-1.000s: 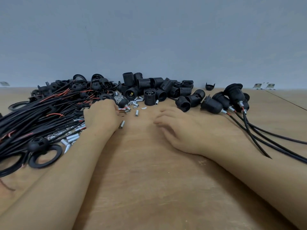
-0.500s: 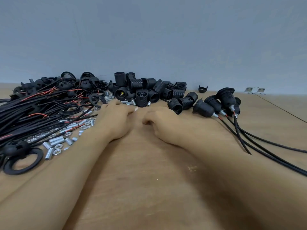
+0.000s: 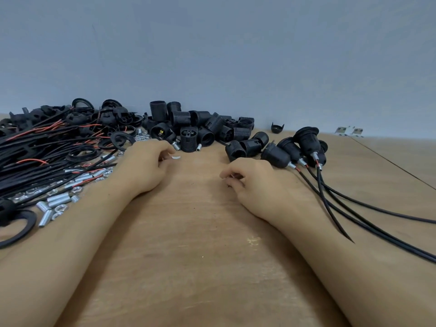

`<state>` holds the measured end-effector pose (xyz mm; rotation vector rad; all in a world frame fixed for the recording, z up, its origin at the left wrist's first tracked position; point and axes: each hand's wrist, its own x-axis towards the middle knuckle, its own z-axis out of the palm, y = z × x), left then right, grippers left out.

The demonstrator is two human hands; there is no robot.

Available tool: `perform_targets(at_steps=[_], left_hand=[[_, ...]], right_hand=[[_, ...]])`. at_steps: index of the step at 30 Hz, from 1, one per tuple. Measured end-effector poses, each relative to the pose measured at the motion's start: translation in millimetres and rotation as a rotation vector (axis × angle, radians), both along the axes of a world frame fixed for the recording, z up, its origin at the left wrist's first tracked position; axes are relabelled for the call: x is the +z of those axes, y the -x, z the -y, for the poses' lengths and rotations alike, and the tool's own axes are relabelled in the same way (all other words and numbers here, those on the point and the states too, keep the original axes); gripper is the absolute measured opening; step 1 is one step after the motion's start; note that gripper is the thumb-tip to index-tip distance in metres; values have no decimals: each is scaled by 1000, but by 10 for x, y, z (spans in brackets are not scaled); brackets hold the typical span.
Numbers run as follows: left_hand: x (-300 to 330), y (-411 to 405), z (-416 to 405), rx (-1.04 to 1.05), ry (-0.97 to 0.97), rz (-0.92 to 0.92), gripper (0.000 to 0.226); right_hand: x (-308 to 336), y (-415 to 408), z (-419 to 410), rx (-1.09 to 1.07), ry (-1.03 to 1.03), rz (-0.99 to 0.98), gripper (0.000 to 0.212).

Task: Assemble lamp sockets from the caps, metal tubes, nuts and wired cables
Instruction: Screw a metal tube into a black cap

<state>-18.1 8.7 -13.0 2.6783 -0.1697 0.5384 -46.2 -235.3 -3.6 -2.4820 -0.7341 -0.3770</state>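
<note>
My left hand (image 3: 146, 166) lies on the wooden table (image 3: 193, 256) with its fingers curled down; whatever is under them is hidden. A small pale sliver (image 3: 175, 157) lies just off its fingertips. My right hand (image 3: 252, 180) is curled too and pinches a small shiny metal part (image 3: 232, 177) between thumb and fingers. Black threaded socket bodies (image 3: 188, 128) are heaped beyond both hands. Wired black cables with red leads (image 3: 47, 149) fill the left side. Metal tubes (image 3: 56, 199) and nuts (image 3: 23, 194) lie beside my left forearm.
Several assembled sockets with cables (image 3: 295, 152) lie at the right, their cables trailing past my right forearm. Black rings (image 3: 14, 230) and caps (image 3: 113, 114) sit at the left. A lone cap (image 3: 277, 128) and white brackets (image 3: 349, 131) lie by the wall.
My left hand left the tube pile and met my right hand at the centre. The hands have since drawn apart, and my right hand now pinches a small metal part.
</note>
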Motion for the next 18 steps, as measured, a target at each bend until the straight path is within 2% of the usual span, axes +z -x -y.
perform_targets(at_steps=[6, 13, 15, 18], left_hand=[[36, 9, 38, 40, -15, -3, 19], [55, 62, 73, 13, 10, 126, 19], [70, 105, 148, -62, 121, 135, 19], [38, 202, 318, -205, 398, 38, 22]], right_hand=[[-20, 42, -13, 17, -14, -51, 18], [-32, -13, 86, -142, 40, -75, 12], [-23, -21, 96, -149, 2, -82, 9], [12, -17, 94, -159, -155, -108, 5]])
